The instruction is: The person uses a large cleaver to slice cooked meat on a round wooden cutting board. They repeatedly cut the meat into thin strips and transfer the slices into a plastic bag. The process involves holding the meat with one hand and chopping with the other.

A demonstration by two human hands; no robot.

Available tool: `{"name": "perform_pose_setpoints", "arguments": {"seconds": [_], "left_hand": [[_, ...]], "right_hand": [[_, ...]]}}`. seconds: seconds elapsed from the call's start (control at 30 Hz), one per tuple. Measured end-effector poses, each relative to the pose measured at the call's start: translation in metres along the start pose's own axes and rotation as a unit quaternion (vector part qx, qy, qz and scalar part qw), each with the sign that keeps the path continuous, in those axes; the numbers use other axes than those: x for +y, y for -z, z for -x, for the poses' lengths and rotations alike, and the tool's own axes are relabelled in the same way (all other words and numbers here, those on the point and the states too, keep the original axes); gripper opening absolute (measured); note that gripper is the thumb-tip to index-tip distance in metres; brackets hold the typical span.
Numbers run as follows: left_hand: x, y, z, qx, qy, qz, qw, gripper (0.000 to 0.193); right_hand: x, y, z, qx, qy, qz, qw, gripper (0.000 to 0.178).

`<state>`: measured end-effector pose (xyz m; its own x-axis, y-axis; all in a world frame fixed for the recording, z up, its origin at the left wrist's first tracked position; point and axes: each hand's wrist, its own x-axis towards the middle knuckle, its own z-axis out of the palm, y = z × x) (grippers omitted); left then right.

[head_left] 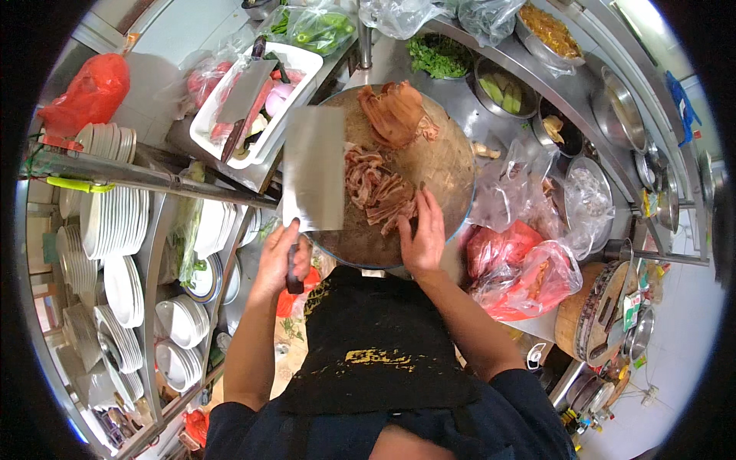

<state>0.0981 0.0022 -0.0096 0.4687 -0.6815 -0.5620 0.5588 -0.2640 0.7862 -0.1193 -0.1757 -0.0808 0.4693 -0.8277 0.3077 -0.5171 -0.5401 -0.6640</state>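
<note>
Steel counter (461, 98): under the round board (448, 146)
Left hand (277, 259): beside board's near-left edge, curled around cleaver (314, 165) handle
Right hand (424, 234): fingers extended, touching sliced meat (372, 185) mid-board
Large meat piece (391, 115): on board's far side

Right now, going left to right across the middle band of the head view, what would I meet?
Stacked white plates → cleaver → sliced meat → right hand → red plastic bag → round wooden block.

Short sleeves (527, 406) are dark, apron (383, 314) black (yellow-marked).
</note>
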Motion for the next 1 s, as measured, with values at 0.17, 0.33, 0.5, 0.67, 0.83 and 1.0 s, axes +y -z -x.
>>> {"name": "perform_pose_setpoints", "arguments": {"seconds": [0.17,0.33,0.5,0.67,0.83,1.0], "left_hand": [[-0.034,0.082,-0.02,-0.014,0.029,0.056,0.998,0.046],[-0.01,0.094,-0.028,-0.035,0.075,0.03,0.996,0.033],[0.014,0.093,-0.049,-0.108,0.121,-0.056,0.985,0.029],[-0.007,0.051,-0.033,-0.189,0.155,-0.07,0.967,0.027],[-0.033,0.009,-0.011,-0.194,0.156,-0.094,0.964,0.023],[-0.004,-0.031,0.021,-0.19,0.097,-0.141,0.967,0.018]], "right_hand": [[-0.034,-0.039,-0.048,-0.065,0.052,-0.014,0.996,0.069],[-0.051,-0.073,-0.099,-0.097,0.177,0.014,0.979,0.066],[-0.066,-0.084,-0.115,-0.157,0.218,0.064,0.961,0.065],[-0.05,-0.081,-0.067,-0.002,0.154,0.023,0.988,0.058],[-0.048,-0.072,-0.05,0.124,0.058,-0.079,0.987,0.041],[-0.058,-0.024,-0.056,0.195,0.021,-0.154,0.968,0.04]]}}
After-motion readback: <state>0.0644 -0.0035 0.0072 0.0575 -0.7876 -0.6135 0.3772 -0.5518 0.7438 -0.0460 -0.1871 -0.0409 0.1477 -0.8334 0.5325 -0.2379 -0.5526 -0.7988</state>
